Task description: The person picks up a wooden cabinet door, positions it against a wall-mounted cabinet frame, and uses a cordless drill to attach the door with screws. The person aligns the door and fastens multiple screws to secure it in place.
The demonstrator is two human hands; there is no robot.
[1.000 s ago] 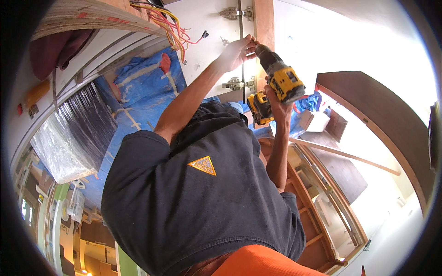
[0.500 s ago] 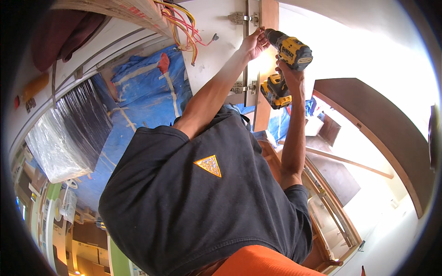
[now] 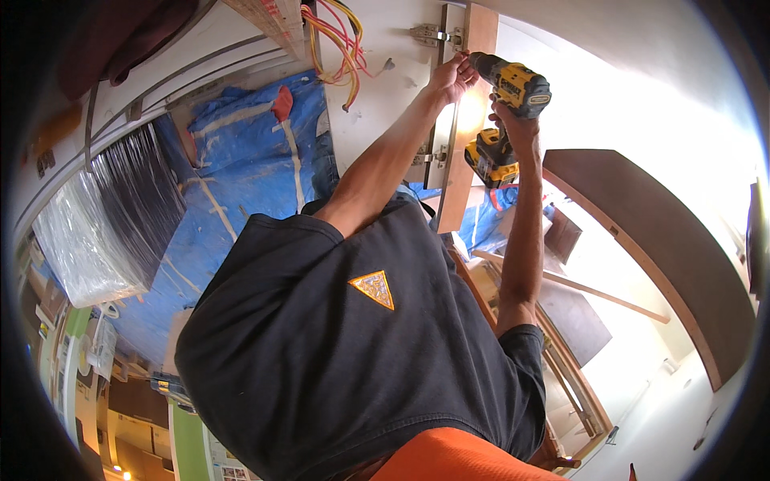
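Note:
My right hand (image 3: 517, 119) is wrapped around the grip of a yellow-and-black cordless drill (image 3: 523, 86), whose battery hangs below. My left hand (image 3: 454, 77) has its fingers pinched at the drill's nose, against the upper part of a vertical wooden strip (image 3: 455, 192); whatever is between those fingertips is too small to make out. Beside the strip, a white panel (image 3: 365, 120) carries a metal hinge (image 3: 428, 35) above my hand and another hinge (image 3: 429, 158) lower down.
Red and yellow wires (image 3: 341, 44) dangle from a wooden edge at upper left. A blue taped sheet (image 3: 233, 160) spreads behind my left arm, near a plastic-wrapped stack (image 3: 96, 232). A long dark curved board (image 3: 666, 224) stands at right, beside a thin slanted batten (image 3: 609, 298).
Both hands and the drill have moved up and to the right in view, the drill now nearer horizontal. The wooden strip shows more fully. Both hands keep their grips.

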